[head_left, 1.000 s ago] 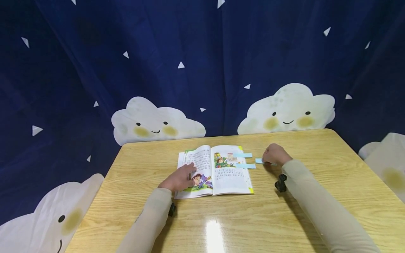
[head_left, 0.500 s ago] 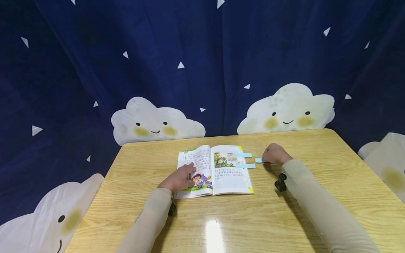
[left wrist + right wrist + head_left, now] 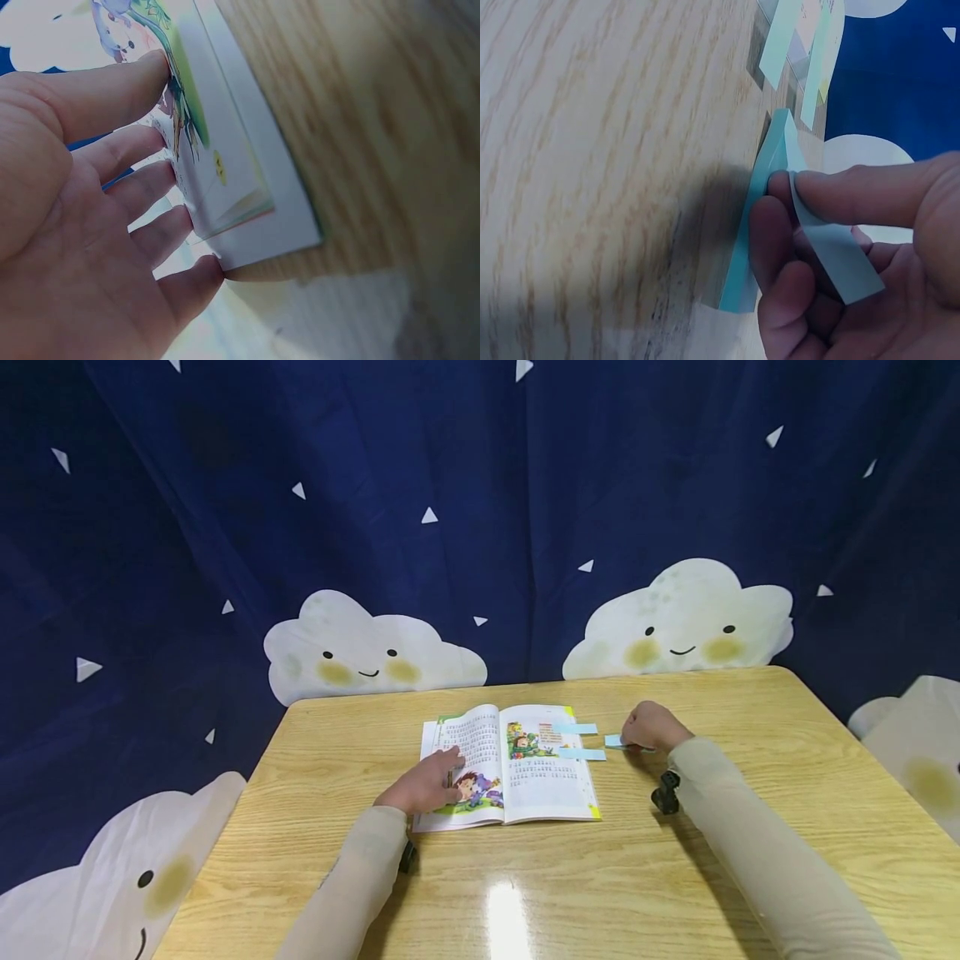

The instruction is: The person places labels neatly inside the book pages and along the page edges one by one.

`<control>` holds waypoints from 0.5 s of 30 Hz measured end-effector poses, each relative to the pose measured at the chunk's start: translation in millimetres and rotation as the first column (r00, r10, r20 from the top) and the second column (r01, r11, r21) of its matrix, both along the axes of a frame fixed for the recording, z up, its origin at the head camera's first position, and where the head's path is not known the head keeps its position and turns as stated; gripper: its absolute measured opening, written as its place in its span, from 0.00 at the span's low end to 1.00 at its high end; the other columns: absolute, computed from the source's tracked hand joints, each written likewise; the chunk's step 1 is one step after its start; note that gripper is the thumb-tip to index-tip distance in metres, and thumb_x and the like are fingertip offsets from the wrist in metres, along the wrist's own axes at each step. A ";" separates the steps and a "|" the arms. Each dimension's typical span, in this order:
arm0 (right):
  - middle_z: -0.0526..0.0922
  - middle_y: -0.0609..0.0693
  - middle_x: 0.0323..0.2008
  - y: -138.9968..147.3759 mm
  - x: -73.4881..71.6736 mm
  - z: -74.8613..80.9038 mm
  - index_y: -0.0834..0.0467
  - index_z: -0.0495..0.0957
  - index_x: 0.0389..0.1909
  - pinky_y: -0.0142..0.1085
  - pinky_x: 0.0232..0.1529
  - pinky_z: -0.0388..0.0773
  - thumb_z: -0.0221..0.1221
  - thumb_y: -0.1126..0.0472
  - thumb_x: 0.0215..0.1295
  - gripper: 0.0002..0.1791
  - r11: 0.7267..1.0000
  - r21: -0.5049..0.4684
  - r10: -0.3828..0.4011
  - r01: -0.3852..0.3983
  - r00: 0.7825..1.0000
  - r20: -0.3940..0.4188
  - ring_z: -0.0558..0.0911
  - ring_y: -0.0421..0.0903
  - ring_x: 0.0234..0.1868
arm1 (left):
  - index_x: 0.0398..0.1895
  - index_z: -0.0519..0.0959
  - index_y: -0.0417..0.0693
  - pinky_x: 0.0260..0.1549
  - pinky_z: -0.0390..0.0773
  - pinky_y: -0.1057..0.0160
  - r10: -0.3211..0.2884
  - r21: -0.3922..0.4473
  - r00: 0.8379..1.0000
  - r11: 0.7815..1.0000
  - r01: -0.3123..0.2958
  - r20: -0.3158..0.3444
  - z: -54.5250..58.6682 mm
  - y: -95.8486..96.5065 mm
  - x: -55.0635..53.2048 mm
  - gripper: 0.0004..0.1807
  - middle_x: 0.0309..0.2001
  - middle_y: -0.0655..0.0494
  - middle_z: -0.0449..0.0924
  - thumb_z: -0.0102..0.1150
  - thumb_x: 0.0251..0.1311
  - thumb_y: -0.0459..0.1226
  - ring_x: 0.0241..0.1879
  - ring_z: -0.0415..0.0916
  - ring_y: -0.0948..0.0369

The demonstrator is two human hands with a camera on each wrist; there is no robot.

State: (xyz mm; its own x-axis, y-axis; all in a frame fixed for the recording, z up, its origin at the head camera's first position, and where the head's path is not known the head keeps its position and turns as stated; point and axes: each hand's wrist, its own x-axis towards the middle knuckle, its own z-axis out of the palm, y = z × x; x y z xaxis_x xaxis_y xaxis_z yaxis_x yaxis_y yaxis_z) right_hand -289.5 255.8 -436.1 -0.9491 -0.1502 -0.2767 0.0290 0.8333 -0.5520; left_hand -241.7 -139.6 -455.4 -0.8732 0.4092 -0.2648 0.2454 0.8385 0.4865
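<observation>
An open illustrated book (image 3: 551, 797) lies on the table. My left hand (image 3: 427, 783) rests on its left page, fingers spread; in the left wrist view the fingertips and thumb touch the page (image 3: 217, 172). Right of the book, my right hand (image 3: 651, 725) is at a small pad of light blue sticky notes (image 3: 740, 262). Thumb and finger pinch the pad's top strip (image 3: 847, 266), whose free end is lifted and bent back, while its far end still meets the pad. Two light blue strips, an upper one (image 3: 576, 728) and a lower one (image 3: 582, 754), stick out over the book's right edge.
The wooden table (image 3: 570, 885) extends around the book, its far edge against a dark blue curtain (image 3: 450, 443) with cloud pictures. A small black wrist camera (image 3: 665, 793) is strapped below the right hand.
</observation>
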 end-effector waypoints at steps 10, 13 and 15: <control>0.70 0.45 0.11 0.7 0.2 0.0 0.58 0.71 0.11 0.31 0.20 0.60 0.53 0.67 0.55 0.15 1.000 0.003 -0.007 0.007 1.000 0.002 0.63 0.41 0.15 | 0.73 0.65 0.42 0.78 0.53 0.45 -0.009 0.017 1.000 1.000 0.009 0.005 0.5 -0.5 0.7 0.31 0.79 0.46 0.51 0.59 0.67 0.38 0.79 0.47 0.45; 0.67 0.44 0.10 1.0 0.0 -0.4 0.57 0.70 0.10 0.31 0.21 0.59 0.52 0.67 0.56 0.16 1.000 -0.006 -0.002 0.002 1.000 0.004 0.62 0.41 0.14 | 0.73 0.65 0.42 0.78 0.53 0.45 -0.011 0.016 1.000 1.000 0.011 0.005 0.8 -0.6 0.8 0.31 0.79 0.46 0.51 0.59 0.67 0.38 0.79 0.46 0.45; 0.67 0.43 0.10 0.8 0.1 -0.6 0.56 0.69 0.09 0.31 0.21 0.60 0.52 0.67 0.56 0.17 1.000 -0.011 -0.001 0.001 1.000 0.004 0.61 0.40 0.14 | 0.73 0.65 0.42 0.78 0.53 0.45 -0.008 0.012 1.000 1.000 0.008 0.005 0.9 -0.5 0.8 0.32 0.79 0.47 0.51 0.59 0.67 0.38 0.79 0.47 0.45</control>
